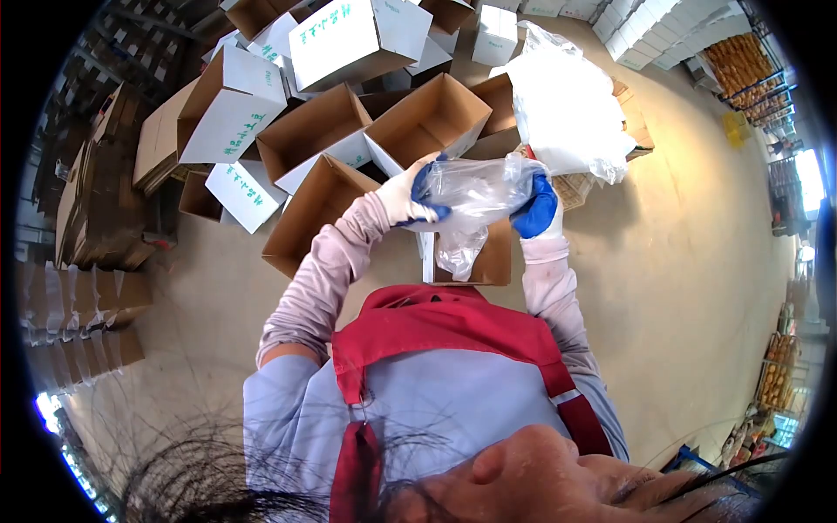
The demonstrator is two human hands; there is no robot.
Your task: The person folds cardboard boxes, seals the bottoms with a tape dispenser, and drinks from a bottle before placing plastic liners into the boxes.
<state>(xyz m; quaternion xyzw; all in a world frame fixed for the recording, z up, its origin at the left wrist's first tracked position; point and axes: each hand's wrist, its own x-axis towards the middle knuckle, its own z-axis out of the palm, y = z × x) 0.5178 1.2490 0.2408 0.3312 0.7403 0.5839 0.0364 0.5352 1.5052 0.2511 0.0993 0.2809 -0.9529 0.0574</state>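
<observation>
A clear plastic bag (479,187) is stretched between my two gloved hands, in front of the red apron (445,322). My left hand (423,192), in a white and blue glove, grips the bag's left side with curled fingers. On the right side, my right hand (539,207) is closed on the bag, its blue glove palm showing. Loose plastic hangs from the bag over a small open carton (495,253) just below. An open cardboard box (427,122) lies beyond my hands. Another open box (323,205) stands to the left, near my left forearm.
Several white boxes with green writing (336,39) are piled ahead and to the left. A heap of white plastic bags (567,105) lies at the upper right. Flattened cardboard (109,183) is stacked at the left. Shelves and stacked white cartons (663,30) line the right.
</observation>
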